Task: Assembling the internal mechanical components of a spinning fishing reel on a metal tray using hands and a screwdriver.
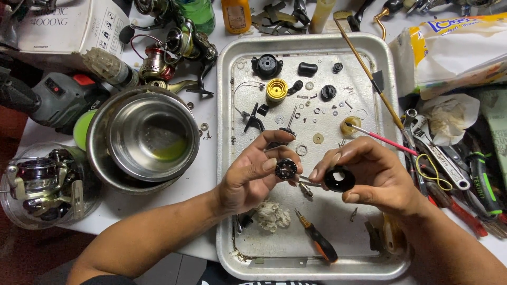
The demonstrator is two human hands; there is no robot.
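Reel is already taken apart: small parts lie at 12 o'clock on the metal tray (227, 158). Left hand (248, 177) pinches a black gear (285, 169), right hand (369, 174) grips a black ring (339, 179); reassembly remains.

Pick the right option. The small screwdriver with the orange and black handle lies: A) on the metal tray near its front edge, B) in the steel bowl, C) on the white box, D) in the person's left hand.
A: the screwdriver lies flat on the metal tray, below both hands and beside a wad of paper.
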